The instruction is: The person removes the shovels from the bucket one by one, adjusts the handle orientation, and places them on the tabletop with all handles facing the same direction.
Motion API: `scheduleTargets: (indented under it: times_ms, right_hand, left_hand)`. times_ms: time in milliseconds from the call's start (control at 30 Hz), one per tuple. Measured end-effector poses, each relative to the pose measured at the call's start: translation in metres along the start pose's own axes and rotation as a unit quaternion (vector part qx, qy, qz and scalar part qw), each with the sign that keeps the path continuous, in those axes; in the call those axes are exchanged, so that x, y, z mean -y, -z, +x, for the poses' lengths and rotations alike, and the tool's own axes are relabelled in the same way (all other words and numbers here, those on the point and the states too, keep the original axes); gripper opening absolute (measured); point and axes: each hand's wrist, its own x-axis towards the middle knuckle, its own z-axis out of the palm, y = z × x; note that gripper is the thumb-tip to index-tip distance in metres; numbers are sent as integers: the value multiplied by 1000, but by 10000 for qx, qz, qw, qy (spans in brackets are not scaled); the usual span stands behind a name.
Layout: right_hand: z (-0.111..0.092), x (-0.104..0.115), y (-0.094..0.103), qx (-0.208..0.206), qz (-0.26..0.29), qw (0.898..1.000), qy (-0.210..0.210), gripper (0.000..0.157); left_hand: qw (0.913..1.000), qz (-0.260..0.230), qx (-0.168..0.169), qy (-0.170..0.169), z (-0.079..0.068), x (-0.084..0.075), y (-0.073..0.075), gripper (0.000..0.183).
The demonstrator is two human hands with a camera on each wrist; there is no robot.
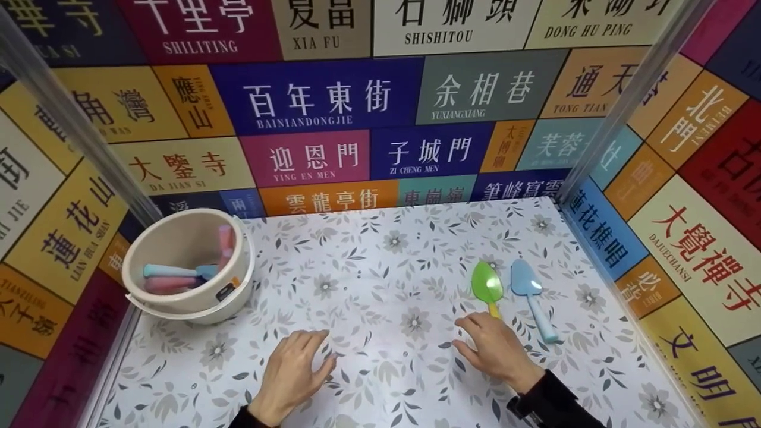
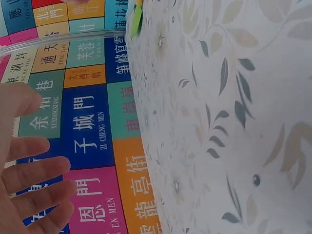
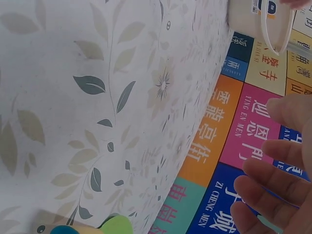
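Note:
My left hand hovers over the near left part of the table with relaxed fingers, holding nothing. In the left wrist view, that hand has its fingers spread. My right hand, also holding nothing, is just in front of a toy trowel with a green blade and a yellow handle. The hand covers the lower part of that handle. To its right lies a light blue toy trowel, blade pointing away from me. Loosely bent fingers show on the right hand in the right wrist view.
A beige bucket with a white handle stands at the far left of the table. Inside are a light blue handle and several pink pieces. Walls of coloured lettered panels enclose the flower-patterned tabletop at the back and sides.

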Motion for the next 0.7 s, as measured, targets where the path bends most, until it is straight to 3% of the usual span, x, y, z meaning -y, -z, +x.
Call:
scheduleTargets:
  times_ms: [200,300,533,700]
  right_hand:
    - [-1,2,2,62,14,10000,35,34]
    - [-2,2,2,110,43,9999,9,33]
    - [-4,2,4,135,82,9999,-65,32]
    - [-5,2,5,208,75,9997,-111,32]
  left_hand:
    - [9996,254,112,-25,16,16,18,43]
    - [9995,312,-29,-73,27,32,29,43]
    - [9982,355,-477,-106,58,82,59,40]
    - [9975,592,-104,375,74,120,84,38]
